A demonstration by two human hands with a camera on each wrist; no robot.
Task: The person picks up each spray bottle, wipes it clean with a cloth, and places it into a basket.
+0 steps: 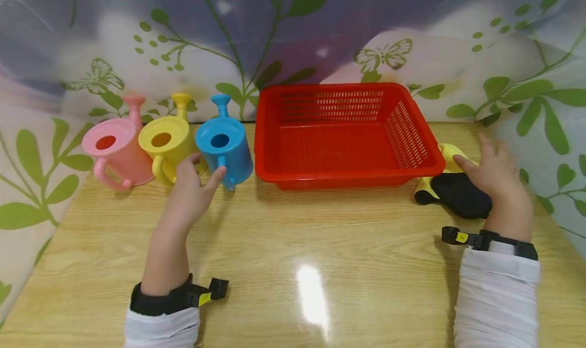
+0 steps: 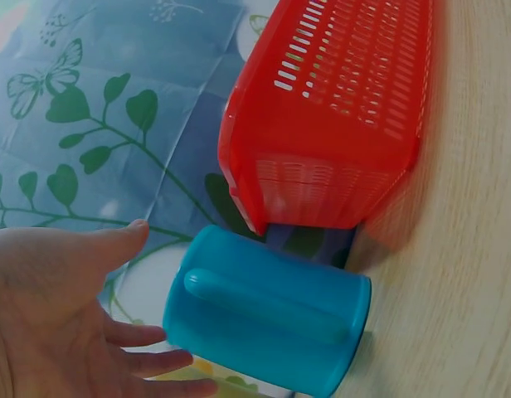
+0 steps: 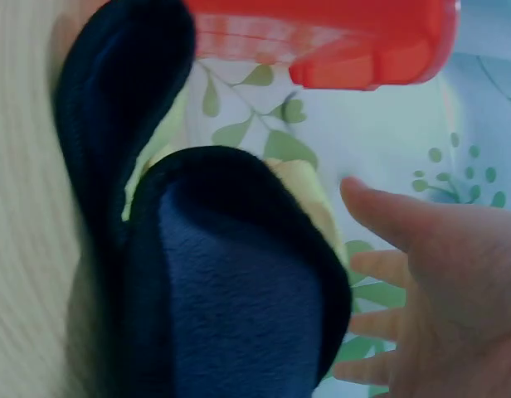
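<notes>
My left hand (image 1: pixel 185 198) is at the handle side of the blue watering can (image 1: pixel 238 157), thumb and fingers spread. In the left wrist view its straight fingers reach the edge of the blue can; whether they touch it I cannot tell. Left of it stand a yellow watering can (image 1: pixel 180 147) and a pink watering can (image 1: pixel 133 157). My right hand (image 1: pixel 496 175) hovers with extended fingers at a yellow-and-black padded cloth item (image 1: pixel 462 195), which lies partly folded. In the right wrist view a gap shows between the hand and the cloth's dark pad (image 3: pixel 239 282).
A red plastic basket (image 1: pixel 348 177) with slotted walls stands between the blue can and the cloth item, and nothing shows inside it. The wooden table (image 1: pixel 274 236) meets a leaf-patterned sheet (image 1: pixel 339 53) at the back and both sides.
</notes>
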